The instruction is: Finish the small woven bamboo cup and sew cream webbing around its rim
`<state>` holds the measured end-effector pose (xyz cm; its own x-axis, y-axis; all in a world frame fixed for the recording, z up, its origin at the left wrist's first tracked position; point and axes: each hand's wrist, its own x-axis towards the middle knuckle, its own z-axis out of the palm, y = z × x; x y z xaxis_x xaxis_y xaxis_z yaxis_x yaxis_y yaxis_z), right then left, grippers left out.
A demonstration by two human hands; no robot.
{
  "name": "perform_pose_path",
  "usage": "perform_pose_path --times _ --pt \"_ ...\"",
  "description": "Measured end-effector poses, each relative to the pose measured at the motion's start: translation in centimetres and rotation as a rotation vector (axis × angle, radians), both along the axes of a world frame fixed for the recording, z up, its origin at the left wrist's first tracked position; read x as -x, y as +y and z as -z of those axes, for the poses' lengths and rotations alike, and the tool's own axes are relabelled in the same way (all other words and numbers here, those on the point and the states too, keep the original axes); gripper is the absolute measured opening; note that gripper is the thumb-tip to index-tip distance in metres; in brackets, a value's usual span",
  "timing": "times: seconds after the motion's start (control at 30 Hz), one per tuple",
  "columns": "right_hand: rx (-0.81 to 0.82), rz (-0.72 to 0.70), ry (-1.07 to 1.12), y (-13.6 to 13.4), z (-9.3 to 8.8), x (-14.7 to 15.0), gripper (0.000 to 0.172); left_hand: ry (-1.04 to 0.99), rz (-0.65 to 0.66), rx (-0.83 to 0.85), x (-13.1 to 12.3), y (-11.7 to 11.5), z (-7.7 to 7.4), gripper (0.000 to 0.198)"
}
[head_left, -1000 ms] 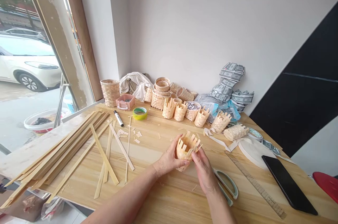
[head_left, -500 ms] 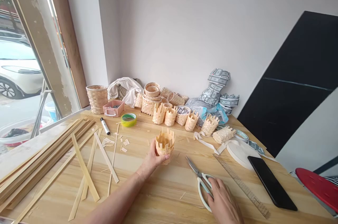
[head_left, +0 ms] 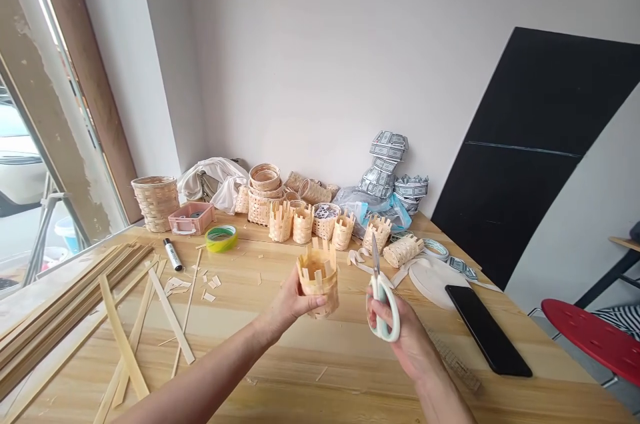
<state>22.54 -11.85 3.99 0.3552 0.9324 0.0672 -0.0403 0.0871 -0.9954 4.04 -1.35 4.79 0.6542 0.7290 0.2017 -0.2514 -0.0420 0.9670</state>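
Above the middle of the table, my left hand (head_left: 290,303) grips a small woven basket (head_left: 326,287) by its side, thumb across the front. The basket stands upright, and uneven strip ends stick up around its rim. To its right, my right hand (head_left: 407,337) holds scissors (head_left: 384,307) by their white and pale-green handles. Their blades look closed and point up and away from me, apart from the basket. Part of the ruler (head_left: 457,364) shows on the table beyond my right wrist.
Flat wooden strips (head_left: 75,297) cover the left side of the table. A marker (head_left: 173,255), green-yellow tape (head_left: 221,239) and a pink box (head_left: 191,219) sit farther back. Several small baskets (head_left: 303,224) line the rear. On the right lie a black phone (head_left: 487,331) and a white ribbon roll (head_left: 435,284).
My right hand has picked the scissors up off the table and raised them beside the basket. My left hand still holds the basket. The view has turned slightly to the right.
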Motion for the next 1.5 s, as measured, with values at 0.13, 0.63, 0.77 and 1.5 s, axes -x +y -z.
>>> perform_pose_path --times 0.13,0.63,0.77,1.5 --pt "-0.145 0.027 0.13 3.2 -1.6 1.2 0.039 -0.029 -0.007 -0.086 -3.9 0.9 0.4 0.074" --pt "-0.411 0.314 0.463 4.8 1.8 -7.4 0.049 0.349 0.17 -0.632 -8.6 7.7 -3.0 0.044" --pt "-0.45 0.441 0.509 4.9 2.2 -9.3 0.042 0.416 0.138 -0.723 -9.7 10.3 0.9 0.042" --pt "-0.472 0.512 0.557 5.0 2.4 -9.8 0.036 0.491 -0.015 -0.716 0.2 12.2 1.9 0.019"
